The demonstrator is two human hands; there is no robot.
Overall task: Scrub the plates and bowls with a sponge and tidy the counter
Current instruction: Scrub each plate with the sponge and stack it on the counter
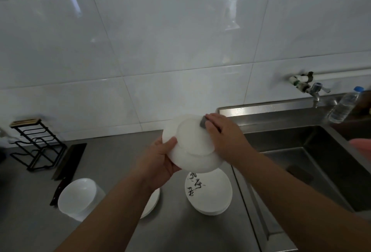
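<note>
Held upside down over the counter (180, 231), white bowl (192, 147) rim clamped by thumb and fingers of the left hand (160, 163), right hand (224, 137) bent over the sponge (203, 121) at the far edge, so maybe slipping and smashing on the plates (208, 195) below if rubbed too hard.

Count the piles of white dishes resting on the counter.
3. Bowls at front left; plates in the middle, mostly hidden under the left forearm; lettered plates beside the sink. The held bowl is not counted. More may be hidden.
</note>
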